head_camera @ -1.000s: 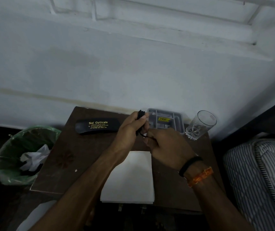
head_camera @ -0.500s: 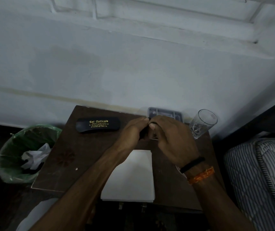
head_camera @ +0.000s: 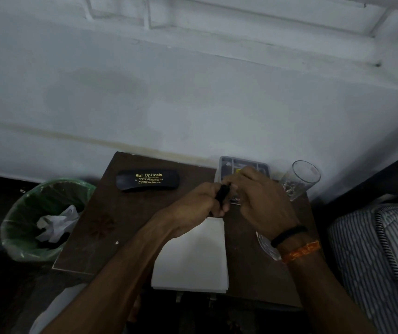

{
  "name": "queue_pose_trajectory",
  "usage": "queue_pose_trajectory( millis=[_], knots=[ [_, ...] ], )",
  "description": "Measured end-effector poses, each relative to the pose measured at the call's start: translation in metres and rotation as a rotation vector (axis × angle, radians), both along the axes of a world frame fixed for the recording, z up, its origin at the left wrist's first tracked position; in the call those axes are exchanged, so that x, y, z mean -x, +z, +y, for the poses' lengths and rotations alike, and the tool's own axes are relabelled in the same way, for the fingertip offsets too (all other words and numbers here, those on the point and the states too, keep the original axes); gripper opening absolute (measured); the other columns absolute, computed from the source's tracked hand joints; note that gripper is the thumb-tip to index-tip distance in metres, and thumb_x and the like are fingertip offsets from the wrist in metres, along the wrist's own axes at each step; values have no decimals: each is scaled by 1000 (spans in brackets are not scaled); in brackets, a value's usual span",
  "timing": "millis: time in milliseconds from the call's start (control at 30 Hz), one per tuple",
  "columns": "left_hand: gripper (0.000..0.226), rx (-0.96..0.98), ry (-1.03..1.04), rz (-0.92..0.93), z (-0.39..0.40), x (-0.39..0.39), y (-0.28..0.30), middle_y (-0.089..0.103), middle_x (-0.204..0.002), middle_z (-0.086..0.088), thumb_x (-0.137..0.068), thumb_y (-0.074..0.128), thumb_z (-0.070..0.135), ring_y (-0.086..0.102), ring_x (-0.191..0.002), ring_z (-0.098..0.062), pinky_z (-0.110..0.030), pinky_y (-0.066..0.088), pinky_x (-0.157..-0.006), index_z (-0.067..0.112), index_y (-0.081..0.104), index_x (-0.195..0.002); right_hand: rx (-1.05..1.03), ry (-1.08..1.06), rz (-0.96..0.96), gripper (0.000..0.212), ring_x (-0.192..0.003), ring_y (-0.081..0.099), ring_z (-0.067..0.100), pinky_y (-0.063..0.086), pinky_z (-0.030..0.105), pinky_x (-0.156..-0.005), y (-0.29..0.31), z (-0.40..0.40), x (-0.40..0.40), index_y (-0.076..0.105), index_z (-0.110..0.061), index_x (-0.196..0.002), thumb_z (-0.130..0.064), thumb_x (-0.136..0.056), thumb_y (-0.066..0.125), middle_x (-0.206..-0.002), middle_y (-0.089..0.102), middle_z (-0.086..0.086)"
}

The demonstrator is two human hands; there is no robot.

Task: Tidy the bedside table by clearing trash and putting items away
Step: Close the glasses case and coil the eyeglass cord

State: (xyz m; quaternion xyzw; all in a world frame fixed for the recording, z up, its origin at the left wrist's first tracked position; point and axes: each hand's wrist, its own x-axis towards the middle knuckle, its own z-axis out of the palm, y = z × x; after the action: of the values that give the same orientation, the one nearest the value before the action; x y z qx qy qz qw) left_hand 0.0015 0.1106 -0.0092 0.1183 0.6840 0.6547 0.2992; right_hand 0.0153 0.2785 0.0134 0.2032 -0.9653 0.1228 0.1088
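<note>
Over the middle of the dark brown bedside table, my left hand and my right hand meet. Both pinch a small black bundle, apparently a coiled cord. Behind the hands a grey compartment tray stands against the wall, mostly hidden by my right hand. A black glasses case with gold lettering lies at the table's back left. A white stack of paper rests at the front edge, under my left forearm.
A clear drinking glass stands at the table's back right corner. On the floor to the left is a green-lined bin holding crumpled white trash. A striped mattress borders the right side. The white wall rises right behind the table.
My right hand has come up from below the cord to close against my left hand, now covering most of the grey tray. The bundle looks more tightly gathered.
</note>
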Motion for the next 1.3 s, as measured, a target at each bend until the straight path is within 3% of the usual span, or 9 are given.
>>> queue_pose_trajectory(
  millis=[67,200,334,500,667,867,1034,1134,1301],
  knots=[
    [38,-5,-11,-21,1,1,-1,56,-70,-2,-76,45,-19,53,-72,-15,-22,45,-69,16,61,-79,-47,20,-38,55,-99,65,26,53,33,-78,-4,3,1,67,-18,-117,7,-68,62,-116,64,2],
    [26,-32,-40,-35,-2,2,-1,56,-68,-3,-66,49,-5,52,-68,-14,-26,43,-67,9,62,-83,-34,128,-89,52,-113,63,32,51,45,-98,-10,2,0,61,-10,-131,1,-81,66,-125,66,11],
    [31,-12,-67,-39,-8,5,-1,57,-63,-4,-62,47,-2,52,-63,-16,-28,43,-63,1,62,-89,32,182,-61,43,-99,68,33,54,45,-89,-9,5,3,64,-4,-126,-10,-84,59,-110,73,12],
    [40,-13,-23,-63,-12,9,-2,63,-66,-6,-66,45,-3,56,-62,-16,-24,46,-60,-13,60,-101,178,142,-160,40,-101,66,21,53,39,-91,-10,5,5,64,-13,-129,-28,-94,52,-111,73,3],
    [30,-16,-8,-81,-7,9,-5,67,-71,-4,-79,42,-16,60,-66,-13,-20,48,-61,2,64,-90,227,107,-169,28,-90,65,13,49,22,-80,-13,7,6,70,-16,-121,-17,-94,62,-100,74,0],
    [23,140,59,-6,-7,7,-5,66,-88,-10,-84,49,-5,58,-70,-16,-22,46,-63,7,66,-91,162,95,-119,25,-70,60,12,49,29,-67,-10,2,2,75,-17,-93,-27,-92,52,-76,70,-2],
    [19,164,65,7,-9,6,-2,65,-77,-4,-86,50,-4,60,-69,-13,-13,47,-56,4,66,-87,146,73,-105,24,-63,59,10,48,24,-61,-10,0,1,75,-17,-89,-23,-94,52,-70,69,-4],
    [12,206,109,99,-12,7,-4,63,-75,1,-90,59,9,60,-77,-13,-24,45,-69,13,67,-82,215,34,-107,19,-62,57,4,44,18,-58,-13,4,3,75,-21,-89,-28,-96,58,-69,65,-11],
    [20,252,138,340,-16,9,-11,68,-88,-3,-92,59,34,64,-86,-19,-43,52,-78,16,68,-98,332,-57,-98,22,-66,64,6,56,33,-62,-15,8,6,73,-25,-94,-35,-97,53,-73,69,-9]
  ],
)
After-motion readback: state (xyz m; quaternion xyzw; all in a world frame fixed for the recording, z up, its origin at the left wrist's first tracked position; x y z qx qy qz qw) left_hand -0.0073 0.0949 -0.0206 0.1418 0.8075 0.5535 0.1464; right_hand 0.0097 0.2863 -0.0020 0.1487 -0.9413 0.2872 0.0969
